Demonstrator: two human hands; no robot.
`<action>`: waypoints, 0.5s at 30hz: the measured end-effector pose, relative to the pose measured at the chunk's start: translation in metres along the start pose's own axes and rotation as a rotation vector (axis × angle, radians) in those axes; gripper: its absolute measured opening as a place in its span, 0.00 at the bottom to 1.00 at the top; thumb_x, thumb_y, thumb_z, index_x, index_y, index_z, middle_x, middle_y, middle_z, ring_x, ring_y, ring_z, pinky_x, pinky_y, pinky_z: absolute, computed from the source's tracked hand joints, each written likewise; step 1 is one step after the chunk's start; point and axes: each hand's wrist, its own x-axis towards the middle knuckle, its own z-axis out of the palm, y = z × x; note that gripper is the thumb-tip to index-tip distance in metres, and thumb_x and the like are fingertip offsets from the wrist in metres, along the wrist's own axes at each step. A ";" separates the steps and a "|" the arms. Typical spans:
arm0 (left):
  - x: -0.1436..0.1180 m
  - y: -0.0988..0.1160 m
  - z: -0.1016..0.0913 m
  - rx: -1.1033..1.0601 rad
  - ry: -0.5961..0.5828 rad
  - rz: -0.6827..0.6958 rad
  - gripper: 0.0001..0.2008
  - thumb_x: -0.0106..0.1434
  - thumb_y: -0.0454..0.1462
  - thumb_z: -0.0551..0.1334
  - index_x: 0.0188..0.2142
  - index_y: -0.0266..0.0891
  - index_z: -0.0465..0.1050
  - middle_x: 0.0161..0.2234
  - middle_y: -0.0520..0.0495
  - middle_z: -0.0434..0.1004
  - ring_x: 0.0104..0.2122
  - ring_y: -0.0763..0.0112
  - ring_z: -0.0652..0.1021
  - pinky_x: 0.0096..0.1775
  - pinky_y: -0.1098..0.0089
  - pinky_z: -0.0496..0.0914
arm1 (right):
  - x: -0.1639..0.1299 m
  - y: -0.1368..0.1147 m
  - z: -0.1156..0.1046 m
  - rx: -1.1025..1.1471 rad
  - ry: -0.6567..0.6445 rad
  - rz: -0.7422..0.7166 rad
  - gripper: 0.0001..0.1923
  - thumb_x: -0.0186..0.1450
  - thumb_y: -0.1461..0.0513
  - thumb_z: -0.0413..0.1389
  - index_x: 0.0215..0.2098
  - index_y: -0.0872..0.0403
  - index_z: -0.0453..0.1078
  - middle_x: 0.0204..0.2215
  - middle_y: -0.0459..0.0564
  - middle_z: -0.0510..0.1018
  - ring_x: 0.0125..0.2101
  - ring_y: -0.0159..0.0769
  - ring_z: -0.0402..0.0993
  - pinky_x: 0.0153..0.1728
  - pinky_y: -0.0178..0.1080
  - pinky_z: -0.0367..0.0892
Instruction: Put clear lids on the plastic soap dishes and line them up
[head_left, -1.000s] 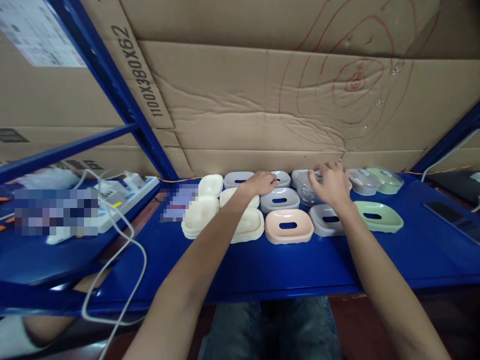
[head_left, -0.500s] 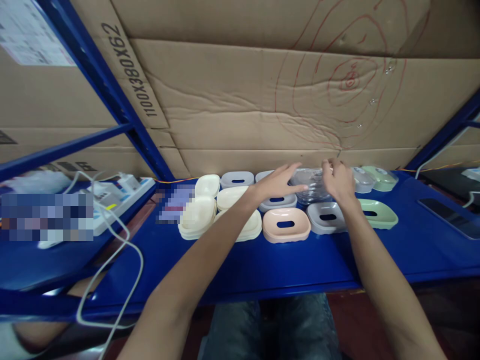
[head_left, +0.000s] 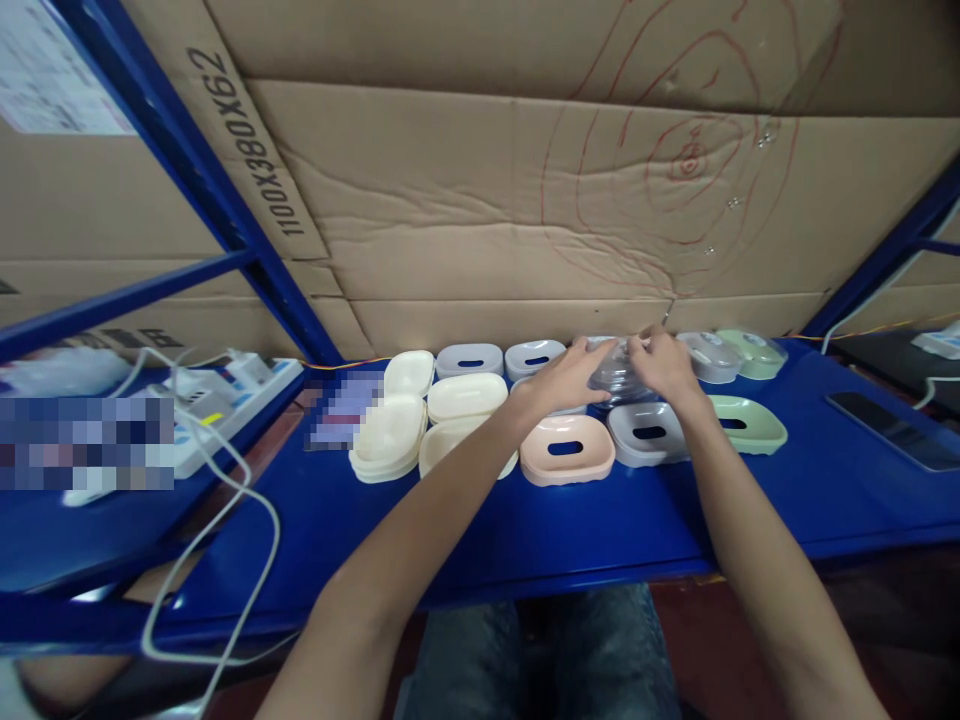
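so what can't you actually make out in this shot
- Clear lids, head view: both hands, left hand and right hand, cover them; count unreadable.
- Grey tray behind the pink tray: mostly hidden by the left hand.
- Two pixelated patches: blurred out.
- Label top left: cut off, too small.

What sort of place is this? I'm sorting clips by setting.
Probably a warehouse or packing station: blue steel racking, flattened cardboard behind, and rows of plastic soap dishes on the shelf, where both hands hold clear lids.
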 end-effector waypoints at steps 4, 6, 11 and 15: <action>0.000 0.003 -0.001 0.020 0.015 0.001 0.46 0.68 0.41 0.72 0.79 0.46 0.53 0.67 0.32 0.65 0.61 0.42 0.80 0.64 0.49 0.73 | -0.001 0.002 0.000 0.004 -0.004 0.009 0.29 0.74 0.53 0.47 0.61 0.63 0.75 0.53 0.76 0.85 0.57 0.66 0.82 0.56 0.55 0.72; 0.001 0.003 -0.001 0.013 0.008 -0.008 0.47 0.68 0.40 0.72 0.79 0.45 0.53 0.68 0.31 0.65 0.61 0.41 0.80 0.64 0.49 0.73 | -0.002 0.001 0.001 0.009 -0.005 0.004 0.29 0.75 0.53 0.47 0.62 0.62 0.74 0.54 0.76 0.84 0.57 0.66 0.81 0.56 0.55 0.72; 0.001 0.003 0.001 -0.007 -0.009 -0.044 0.49 0.68 0.42 0.72 0.81 0.44 0.49 0.71 0.29 0.62 0.65 0.38 0.77 0.64 0.49 0.72 | -0.002 0.002 0.002 0.026 -0.020 -0.005 0.28 0.76 0.50 0.47 0.60 0.61 0.76 0.54 0.74 0.85 0.57 0.65 0.81 0.57 0.56 0.71; -0.001 0.004 -0.001 -0.037 -0.027 -0.060 0.50 0.68 0.44 0.72 0.81 0.48 0.47 0.71 0.30 0.62 0.67 0.37 0.75 0.64 0.47 0.71 | 0.012 0.022 -0.014 0.032 0.006 0.024 0.32 0.78 0.45 0.45 0.59 0.58 0.77 0.51 0.70 0.86 0.55 0.62 0.81 0.56 0.53 0.71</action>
